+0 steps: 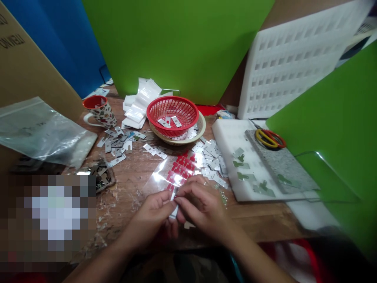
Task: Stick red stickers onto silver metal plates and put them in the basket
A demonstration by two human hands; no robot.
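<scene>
My left hand is closed round a small flat metal plate, which tilts up between both hands near the table's front. My right hand pinches the upper end of the same plate with thumb and forefinger; the fingertips partly hide it. Just beyond the hands lies a clear sheet with red T-shaped stickers. Beside that sheet, on its right, is a heap of loose metal plates. A red basket with a few plates in it rests in a cream basket.
A patterned mug and plastic bags stand at the back left. More plates are scattered nearby. At right, scissors lie on a grey slab atop a white foam block. Green panels rise behind.
</scene>
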